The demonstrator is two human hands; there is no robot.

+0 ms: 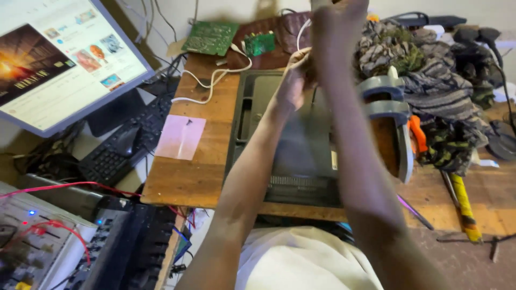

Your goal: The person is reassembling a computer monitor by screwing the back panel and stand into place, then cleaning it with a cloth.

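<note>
Both my arms reach forward over a dark flat device (258, 107) lying face down on the wooden bench (199, 161). My left hand (294, 80) is curled beside my right wrist, fingers bent, and seems to touch it; what it grips, if anything, is blurred. My right hand (336, 24) is raised at the top of the view, fingers closed and partly cut off by the frame edge. A white cable (215, 78) runs from the bench's far side toward my hands.
A lit monitor (59, 53) and black keyboard (123, 142) stand at left. Green circuit boards (210, 37) lie at the back. A grey stand (389, 102), camouflage cloth (430, 70), yellow-handled tool (462, 204) and pink paper (180, 137) crowd the bench. An audio mixer (37, 241) sits lower left.
</note>
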